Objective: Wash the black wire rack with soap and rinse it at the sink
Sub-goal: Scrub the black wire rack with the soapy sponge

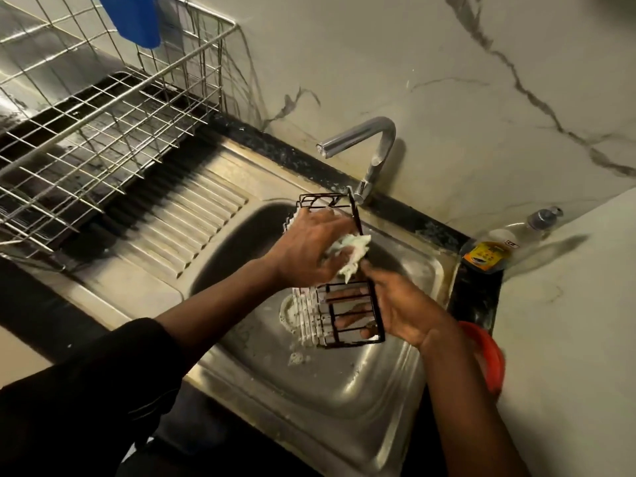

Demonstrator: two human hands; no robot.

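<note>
Sink basin [344, 390] holds foam [296, 358] (rack [332, 315], sponge [354, 249] gripped above).

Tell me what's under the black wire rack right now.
Beneath the black wire rack: the steel sink basin with white soap foam, and fingers of the right hand showing through the bars. Foam and rack hide any drain.

Blue cup [132, 18] got chopped off by the top edge, the bottle [495, 249] label was too blurry to read, and the left hand [303, 249] covered the middle of the black wire rack [347, 297].
</note>
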